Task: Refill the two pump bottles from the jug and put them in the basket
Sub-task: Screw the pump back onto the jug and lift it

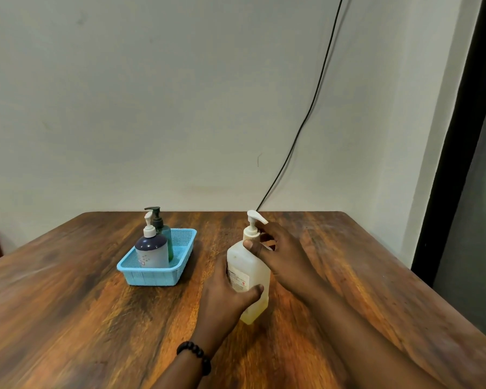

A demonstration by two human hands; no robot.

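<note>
Table [68, 318]: dark wood grain, wall along its far edge. Jug [249, 279]: stands upright near the table's centre, toward the right edge; translucent white plastic, white pump head, pale yellowish liquid low in the body, so judge it fairly light and the walls likely to flex if squeezed. Your left hand [225, 299] wraps the lower body, thumb across the front; that is the steady place to hold. Your right hand [275, 248] closes thumb and fingers on the pump collar, presumably to unscrew it. Smooth plastic may slip; grip firm. Basket [155, 273]: light blue mesh, just left of the jug, toward the far edge. Inside stand the navy-topped pump bottle [151, 252] and, touching behind it, the green pump bottle [164, 234].
</note>
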